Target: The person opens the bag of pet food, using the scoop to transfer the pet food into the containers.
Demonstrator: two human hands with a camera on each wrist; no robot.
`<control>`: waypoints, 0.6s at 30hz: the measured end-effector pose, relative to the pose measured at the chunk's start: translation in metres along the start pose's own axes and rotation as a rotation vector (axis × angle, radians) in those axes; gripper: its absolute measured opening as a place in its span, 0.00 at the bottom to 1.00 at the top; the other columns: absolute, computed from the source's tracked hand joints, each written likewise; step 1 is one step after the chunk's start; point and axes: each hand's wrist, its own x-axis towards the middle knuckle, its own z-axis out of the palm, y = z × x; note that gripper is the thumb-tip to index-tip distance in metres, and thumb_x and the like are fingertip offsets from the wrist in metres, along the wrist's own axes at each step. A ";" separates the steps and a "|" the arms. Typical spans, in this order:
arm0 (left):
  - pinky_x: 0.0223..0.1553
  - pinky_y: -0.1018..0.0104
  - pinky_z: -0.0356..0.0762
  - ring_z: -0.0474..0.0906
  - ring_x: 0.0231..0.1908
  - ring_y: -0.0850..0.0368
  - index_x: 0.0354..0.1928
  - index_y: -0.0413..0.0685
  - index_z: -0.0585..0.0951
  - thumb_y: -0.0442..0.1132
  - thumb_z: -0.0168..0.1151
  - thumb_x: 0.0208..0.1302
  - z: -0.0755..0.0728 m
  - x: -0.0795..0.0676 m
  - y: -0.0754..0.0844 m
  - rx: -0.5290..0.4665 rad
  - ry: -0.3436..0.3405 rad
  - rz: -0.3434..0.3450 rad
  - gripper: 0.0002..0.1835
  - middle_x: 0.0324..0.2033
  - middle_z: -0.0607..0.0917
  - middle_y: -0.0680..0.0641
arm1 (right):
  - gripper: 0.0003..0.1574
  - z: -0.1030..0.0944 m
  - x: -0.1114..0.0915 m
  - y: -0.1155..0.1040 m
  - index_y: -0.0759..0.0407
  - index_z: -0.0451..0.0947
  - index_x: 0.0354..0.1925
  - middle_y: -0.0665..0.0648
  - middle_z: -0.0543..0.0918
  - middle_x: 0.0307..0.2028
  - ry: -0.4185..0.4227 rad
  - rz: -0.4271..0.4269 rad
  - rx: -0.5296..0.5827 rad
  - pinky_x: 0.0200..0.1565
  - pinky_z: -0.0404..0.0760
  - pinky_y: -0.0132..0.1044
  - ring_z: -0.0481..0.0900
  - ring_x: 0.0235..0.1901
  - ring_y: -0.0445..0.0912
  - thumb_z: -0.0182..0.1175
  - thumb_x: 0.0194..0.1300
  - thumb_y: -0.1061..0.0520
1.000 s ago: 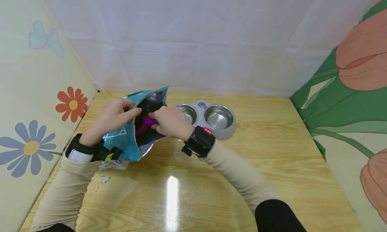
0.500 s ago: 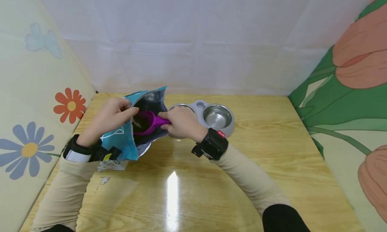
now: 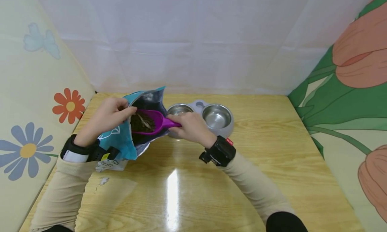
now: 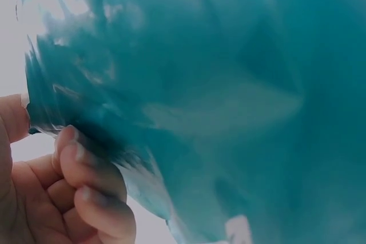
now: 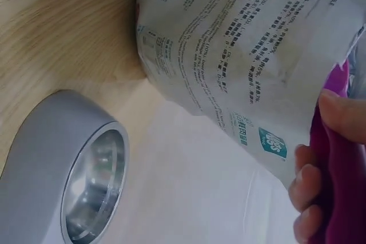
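A blue foil-lined bag (image 3: 121, 141) stands at the left of the table, its mouth open toward the right. My left hand (image 3: 110, 114) pinches the bag's near upper rim between thumb and fingers; the left wrist view shows the blue bag wall (image 4: 217, 84) close up. My right hand (image 3: 193, 128) grips the handle of a purple scoop (image 3: 160, 123). Small brown pet-food pieces (image 3: 142, 123) fill the scoop, which lies at the bag's mouth, partly inside. In the right wrist view the fingers (image 5: 309, 192) curl round the purple handle, beside the bag's white printed back (image 5: 229, 44).
A grey double pet bowl (image 3: 222, 129) with two steel dishes stands right behind my right hand, which partly covers the left dish (image 3: 180, 108). Wood-grain table (image 3: 257, 134) extends to the right. A white cloth hangs behind, with flower-patterned panels at both sides.
My right hand has drawn the scoop rightward out of the bag's depth, so its brown load now shows. The left hand keeps its hold on the bag rim.
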 end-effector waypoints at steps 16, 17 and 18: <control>0.14 0.66 0.57 0.60 0.10 0.60 0.14 0.45 0.68 0.39 0.56 0.63 -0.006 0.001 0.001 0.046 0.010 -0.007 0.19 0.10 0.67 0.52 | 0.23 0.018 -0.020 0.013 0.57 0.79 0.47 0.57 0.84 0.34 0.125 -0.016 0.119 0.26 0.75 0.37 0.81 0.26 0.46 0.67 0.52 0.53; 0.14 0.66 0.57 0.60 0.10 0.60 0.14 0.45 0.68 0.39 0.56 0.63 -0.005 0.001 0.000 0.049 0.009 -0.005 0.19 0.10 0.67 0.52 | 0.23 0.018 -0.022 0.015 0.58 0.78 0.48 0.58 0.84 0.35 0.121 -0.015 0.127 0.27 0.76 0.37 0.81 0.27 0.47 0.67 0.52 0.53; 0.14 0.66 0.57 0.60 0.10 0.60 0.14 0.45 0.68 0.39 0.56 0.63 -0.005 0.001 0.000 0.051 0.008 -0.003 0.19 0.10 0.67 0.52 | 0.24 0.018 -0.024 0.016 0.58 0.78 0.49 0.59 0.84 0.37 0.117 -0.014 0.131 0.29 0.76 0.37 0.82 0.28 0.48 0.67 0.52 0.54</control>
